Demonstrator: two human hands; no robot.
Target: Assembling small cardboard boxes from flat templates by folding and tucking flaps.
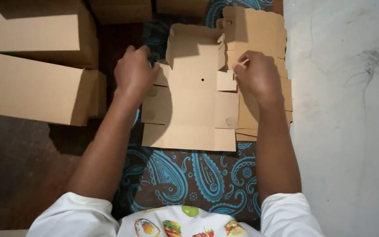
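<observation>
Here a flat box (189,105) lies on the paisley cloth (189,175) between the arms, atop a stack of flats (264,101), so both hands can reach its sides. The left hand (133,72) curls its fingers over the left flap. The right hand (257,75) presses bent fingers on the right flap. Folded boxes (36,87) sit at the left.

A flat brown cardboard box blank (189,109) lies centre; folded brown boxes (40,87) stand left.

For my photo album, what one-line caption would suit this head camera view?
Left hand and right hand press on a flat brown cardboard box blank lying on a blue paisley cloth, beside folded boxes.
</observation>
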